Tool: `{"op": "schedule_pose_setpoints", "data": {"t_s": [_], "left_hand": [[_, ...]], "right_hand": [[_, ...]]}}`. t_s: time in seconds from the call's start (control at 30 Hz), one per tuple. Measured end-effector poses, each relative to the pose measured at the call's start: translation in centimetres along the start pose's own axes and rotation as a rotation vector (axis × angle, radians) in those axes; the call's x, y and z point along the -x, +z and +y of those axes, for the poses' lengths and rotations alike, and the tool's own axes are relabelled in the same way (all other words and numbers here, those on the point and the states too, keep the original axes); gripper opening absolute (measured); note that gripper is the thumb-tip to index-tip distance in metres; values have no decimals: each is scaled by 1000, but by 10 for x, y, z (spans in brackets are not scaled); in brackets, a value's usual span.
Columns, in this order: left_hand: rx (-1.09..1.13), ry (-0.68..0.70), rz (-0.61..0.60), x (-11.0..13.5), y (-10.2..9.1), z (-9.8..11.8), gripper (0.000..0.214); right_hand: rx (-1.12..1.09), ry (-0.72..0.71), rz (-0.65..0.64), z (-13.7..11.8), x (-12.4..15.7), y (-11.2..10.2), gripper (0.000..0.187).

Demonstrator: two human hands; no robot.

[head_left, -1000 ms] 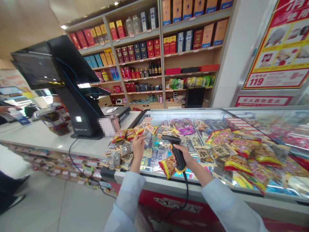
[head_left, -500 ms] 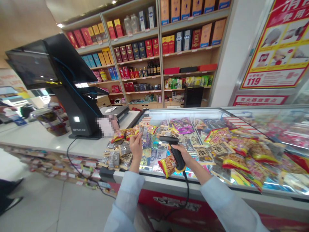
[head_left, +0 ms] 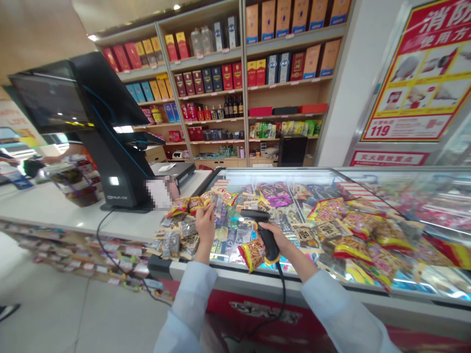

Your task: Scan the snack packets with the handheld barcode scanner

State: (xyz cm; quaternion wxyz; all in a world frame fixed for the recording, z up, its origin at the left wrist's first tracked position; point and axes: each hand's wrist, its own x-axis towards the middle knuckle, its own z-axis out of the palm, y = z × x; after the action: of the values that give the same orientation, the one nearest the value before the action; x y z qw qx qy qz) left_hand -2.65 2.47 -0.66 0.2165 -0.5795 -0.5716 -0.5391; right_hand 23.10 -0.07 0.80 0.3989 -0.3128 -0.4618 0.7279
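My right hand (head_left: 275,236) is wrapped round the grip of a black barcode scanner (head_left: 270,240), whose head points left. Its cable drops over the front of the freezer. Closed in a pinch, my left hand (head_left: 206,224) is at the edge of a small greyish snack packet (head_left: 220,205), left of the scanner. Behind and beside that hand lies a pile of red-and-yellow snack bags (head_left: 179,207) and small clear-and-tan packets (head_left: 171,242). Just left of the scanner grip, one red-and-yellow bag (head_left: 252,255) rests on the glass.
More snack bags (head_left: 362,223) are heaped on the right of the freezer's glass top (head_left: 235,172). To the left, a black checkout terminal (head_left: 123,166) stands on a white counter (head_left: 121,220), near stacked tubs (head_left: 75,184). Shelves of boxed goods (head_left: 209,88) line the back.
The view has shifted slightly. Both hands stay in nearly the same place, with the scanner still in my right hand. At the far left, a person's foot has moved partly out of view.
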Motion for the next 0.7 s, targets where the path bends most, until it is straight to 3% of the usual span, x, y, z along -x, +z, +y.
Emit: {"op": "schedule_pose_setpoints", "data": {"t_s": [0.17, 0.3, 0.47, 0.6, 0.7], "left_hand": [[34, 63, -64, -3, -1, 2, 27], [106, 114, -112, -8, -9, 31, 25], [247, 47, -82, -2, -19, 119, 25], [499, -246, -106, 28, -12, 195, 23], [607, -398, -200, 57, 4, 236, 20]], "right_hand": [[-46, -21, 20, -2, 1, 0, 31], [-118, -95, -14, -22, 17, -3, 30], [-225, -236, 22, -64, 59, -33, 25], [-222, -360, 139, -90, 106, -75, 24], [-224, -475, 266, -98, 143, -112, 22]]}}
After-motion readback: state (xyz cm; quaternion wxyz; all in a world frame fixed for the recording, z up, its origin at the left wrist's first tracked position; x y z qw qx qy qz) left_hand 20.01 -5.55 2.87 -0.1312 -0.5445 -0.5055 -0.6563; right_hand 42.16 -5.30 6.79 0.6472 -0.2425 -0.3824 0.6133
